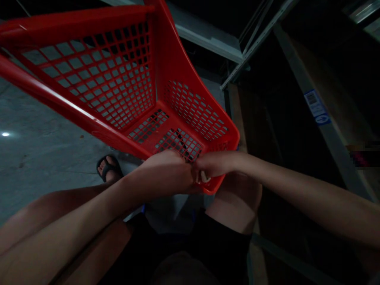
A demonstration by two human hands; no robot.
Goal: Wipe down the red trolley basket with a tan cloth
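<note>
A red plastic shopping basket [192, 67] with grid walls and a slotted bottom tilts in front of me, narrow end near my knees. My left hand [172, 168] is at that near end, bent inward, its fingers mostly hidden behind the wrist. Right against it, my right hand [212, 164] is closed with curled fingers, low over the basket's near wall. Something pale shows by the right fingertips, perhaps a finger; I cannot make out what lies between the two hands. A thin dark shape shows through the slots of the basket's bottom.
Dark shelving with a wooden edge [326, 67] runs along the right, bearing a blue and white label [317, 107]. A metal rack frame [213, 43] stands ahead. Grey concrete floor [44, 138] lies to the left, beside my foot in a black sandal [108, 166].
</note>
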